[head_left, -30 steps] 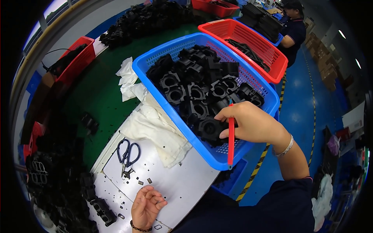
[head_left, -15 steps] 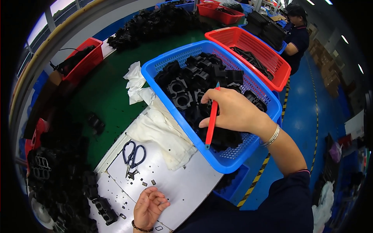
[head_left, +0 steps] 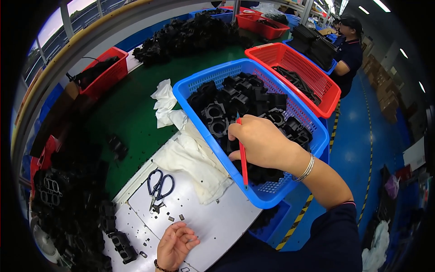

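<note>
My right hand (head_left: 265, 143) reaches over the blue basket (head_left: 204, 128), its fingers closed around a slim red pen-shaped tool (head_left: 244, 158) with a narrow tip. Beneath the hand, black moulded plastic parts (head_left: 217, 119) with round openings fill the basket; whether any fingertip touches one is hidden. Low in the view, my left hand (head_left: 176, 245) hovers by the white tabletop (head_left: 213, 242), palm turned up, fingers loosely curled and apart, nothing in them. Dark-handled scissors (head_left: 159, 186) lie just beyond it, among small black scraps.
A white cloth (head_left: 195, 170) lies against the basket's left side. Black parts are heaped at the left (head_left: 68, 213) and far back (head_left: 186, 38). A red basket (head_left: 324, 97) adjoins the blue one. Another person (head_left: 351, 54) works at the far right.
My right hand has shifted slightly left and nearer over the basket, and the red tool's tip has swung leftward. The view has tilted a little. My left hand stays about where it was.
</note>
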